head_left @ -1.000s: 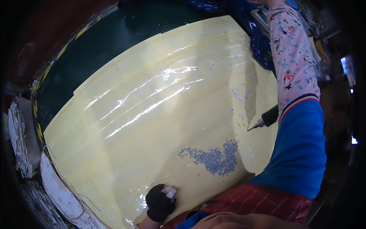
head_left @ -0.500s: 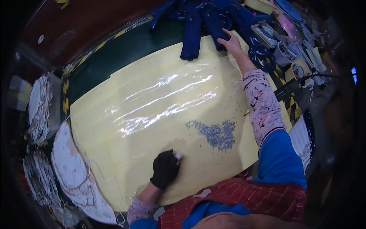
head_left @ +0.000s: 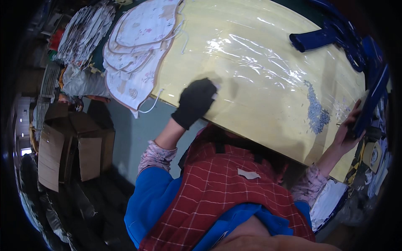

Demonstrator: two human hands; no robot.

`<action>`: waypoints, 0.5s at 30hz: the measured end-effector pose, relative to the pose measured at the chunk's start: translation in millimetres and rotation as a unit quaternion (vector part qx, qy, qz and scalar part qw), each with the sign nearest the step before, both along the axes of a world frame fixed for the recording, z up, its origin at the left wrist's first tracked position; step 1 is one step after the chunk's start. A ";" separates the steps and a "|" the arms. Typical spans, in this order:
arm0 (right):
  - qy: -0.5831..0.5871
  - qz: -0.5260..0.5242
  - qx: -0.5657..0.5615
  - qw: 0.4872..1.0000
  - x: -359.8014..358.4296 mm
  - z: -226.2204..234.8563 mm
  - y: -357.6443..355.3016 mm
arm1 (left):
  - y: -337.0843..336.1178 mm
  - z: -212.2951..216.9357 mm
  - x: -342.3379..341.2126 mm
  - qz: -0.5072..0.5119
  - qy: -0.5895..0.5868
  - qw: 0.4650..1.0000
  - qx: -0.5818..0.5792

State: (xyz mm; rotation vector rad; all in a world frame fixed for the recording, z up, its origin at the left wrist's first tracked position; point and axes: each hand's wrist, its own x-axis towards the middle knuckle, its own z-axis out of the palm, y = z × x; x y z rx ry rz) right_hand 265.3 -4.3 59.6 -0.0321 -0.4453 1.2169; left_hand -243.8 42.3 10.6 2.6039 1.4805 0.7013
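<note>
Nearest, below both hands, lies the person's red checked apron (head_left: 222, 182) over blue clothing. Just above it, the left hand (head_left: 197, 102), in a black glove, is over the near edge of the worktop (head_left: 255, 108), which has a glossy pale yellow covering. Its fingers look bent, with something whitish at their tips; I cannot tell whether they close on anything. Left of this hand, near it, overlapping white printed cloth pieces (head_left: 136, 81) with brown edging and white cords hang partly over the worktop's edge.

To the left hand's right, well apart, the bare right hand (head_left: 351, 127) grasps a dark blue piece (head_left: 373, 98), thumb below and fingers along its side; the piece stands tilted, rising up and right from the hand. Just left of the right hand are scattered pale purple bits (head_left: 341, 108), then a pile of small grey bits (head_left: 316, 115). Beyond the right hand, up and left, a dark blue tube-like piece (head_left: 312, 40) lies on the covering.

Farther off, down and left of the left hand, stands an open cardboard box (head_left: 90, 150); up and left is a stack of thin whitish pieces (head_left: 86, 35).
</note>
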 end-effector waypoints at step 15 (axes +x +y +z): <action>-0.355 -0.011 -0.145 0.923 -72.4 11.2 4.1 | 205.1 -9.9 -114.5 0.152 0.209 0.965 0.042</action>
